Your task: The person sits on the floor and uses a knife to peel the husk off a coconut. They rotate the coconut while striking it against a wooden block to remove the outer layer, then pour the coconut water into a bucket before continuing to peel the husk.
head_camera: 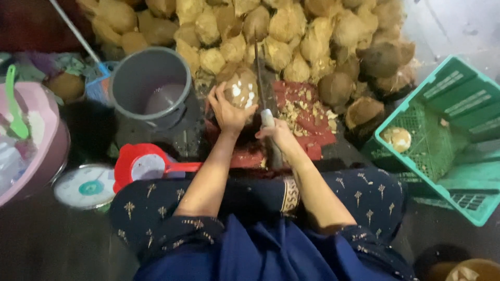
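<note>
Coconut [240, 89], partly husked, is resting on the red chopping board [312, 117], the left hand [227, 112] gripping its near side. Right hand [278, 132] is clutching the long knife [260, 78], blade alongside the nut. Judging by this, shallow strokes angled away from the steadying fingers should be working best.

No printed packages, labels, signs or lit screens show clearly here. The nearest thing to a display is the round white dial [85, 187] with a teal centre, lying flat at near left on the floor, just left of the red lid; its markings are too small to make out. At far left, the pink tub [39, 140] holds what may be clear plastic wrapping [9, 161], too blurred to tell for sure.
</note>
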